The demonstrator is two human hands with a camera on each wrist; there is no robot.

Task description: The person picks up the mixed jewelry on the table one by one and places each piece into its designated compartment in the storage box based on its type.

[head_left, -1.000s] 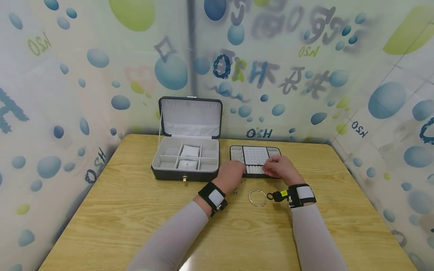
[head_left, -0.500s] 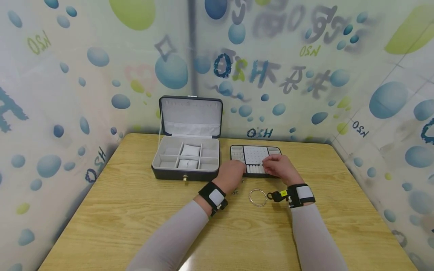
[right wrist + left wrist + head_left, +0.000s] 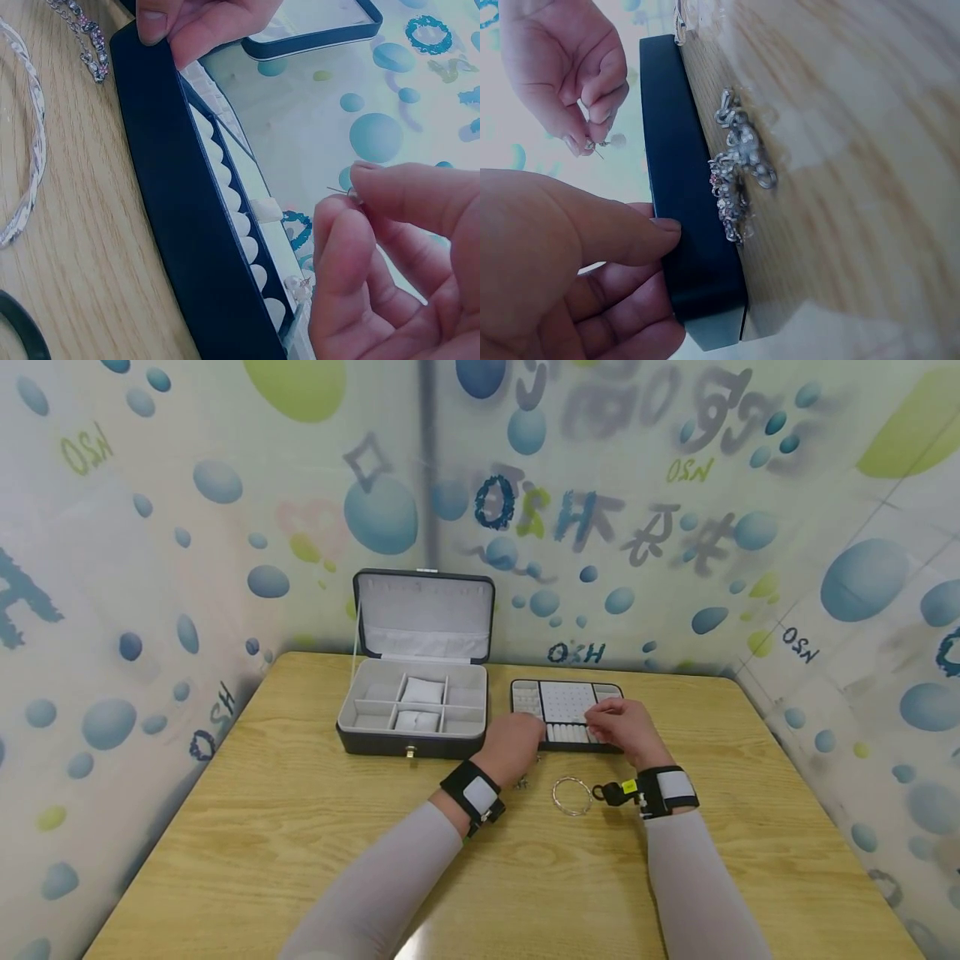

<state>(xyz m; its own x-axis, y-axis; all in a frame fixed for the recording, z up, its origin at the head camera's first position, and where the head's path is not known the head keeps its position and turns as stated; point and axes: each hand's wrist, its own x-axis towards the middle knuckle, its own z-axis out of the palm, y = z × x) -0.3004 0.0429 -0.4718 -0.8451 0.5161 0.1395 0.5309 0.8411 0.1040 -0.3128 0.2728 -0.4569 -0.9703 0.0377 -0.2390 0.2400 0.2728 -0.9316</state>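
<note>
The right hand (image 3: pixel 626 727) held a small silver stud earring (image 3: pixel 598 145) pinched between the thumb and the first fingers (image 3: pixel 352 240), which were closed narrowly on it. The thin post of the earring pointed out from the fingertips, roughly sideways toward the left hand and slightly down. The hand hovered just above the flat black insert tray with white padding (image 3: pixel 566 712), over its near edge, where the row of white ring rolls (image 3: pixel 238 217) lay. The white perforated earring panel (image 3: pixel 566 702) was just beyond the fingers, farther from the person, so the earring was above the tray but apart from it.

The left hand (image 3: pixel 514 746) held the near left corner of the same tray, with the thumb (image 3: pixel 622 236) on the black side wall and the other fingers curled under the corner. It was the nearer hand to the tray, but the right hand alone carried the earring.

On the wooden tabletop (image 3: pixel 285 827), just beside the tray's front wall, lay a sparkling silver chain bracelet (image 3: pixel 739 176) and, near it, a twisted silver bangle (image 3: pixel 572 796). The open black jewellery box with grey lining (image 3: pixel 414 706) stood to the left of the tray, close but apart from it.
</note>
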